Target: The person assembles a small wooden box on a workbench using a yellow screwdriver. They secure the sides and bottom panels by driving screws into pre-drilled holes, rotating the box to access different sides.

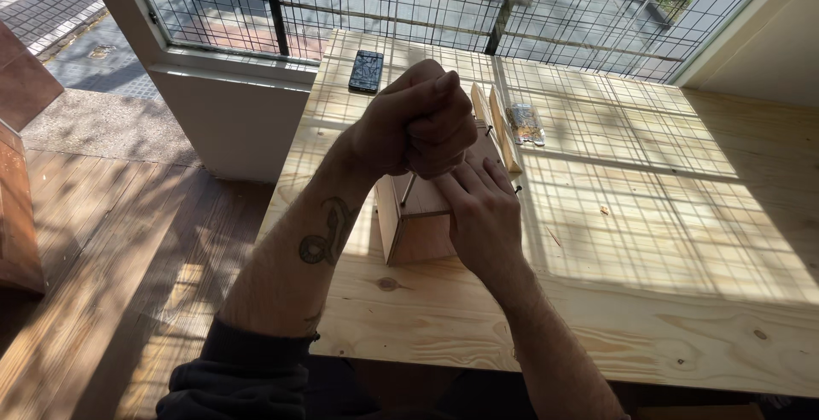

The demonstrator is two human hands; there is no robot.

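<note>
A small box of light plywood stands on the pine table. My left hand is a closed fist above the box, wrapped around a tool whose handle is hidden. Only a thin dark shaft shows, running from the fist down to the box's top edge. My right hand lies flat on the box's top panel, fingers together, pressing on it. A small dark pin sticks out at the box's right side.
Two wooden slats lean behind the box. Beside them lies a small clear bag of hardware, and a black phone rests near the table's far edge. A wire-mesh window runs along the back. A wooden floor lies to the left.
</note>
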